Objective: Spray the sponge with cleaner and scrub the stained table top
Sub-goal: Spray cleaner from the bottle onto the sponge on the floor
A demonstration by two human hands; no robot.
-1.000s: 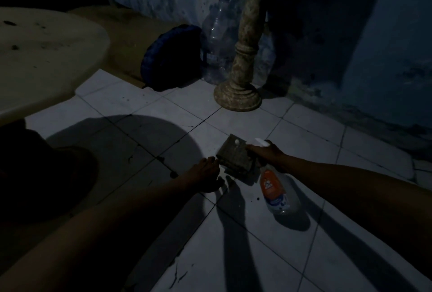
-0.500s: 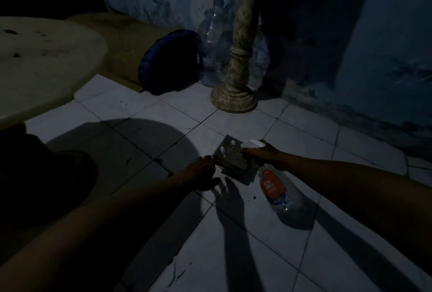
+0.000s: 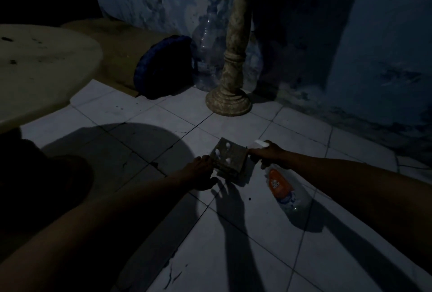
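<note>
The sponge (image 3: 228, 160) is held just above the tiled floor (image 3: 257, 233), tilted up, with three white dabs of foam on its dark top face. The left hand (image 3: 200, 176) pinches its near left edge between thumb and fingers. The right hand (image 3: 272, 155) is wrapped around the neck of the spray bottle (image 3: 284, 189), a finger at the trigger and the white nozzle right at the sponge's far corner; the clear bottle with its orange label hangs down toward the floor. The spraying step looks to be in hand, with foam already on the sponge.

The stained tabletop (image 3: 42, 67) sits well apart at the upper left, pale and round with dark spots. The next move probably calls for setting the bottle down, taking a fuller hold on the sponge and carrying it over to those spots.

Beyond stand a stone pedestal (image 3: 231, 76), a large clear jug (image 3: 208, 41) and a blue bag (image 3: 163, 69) against the blue wall (image 3: 350, 34).
</note>
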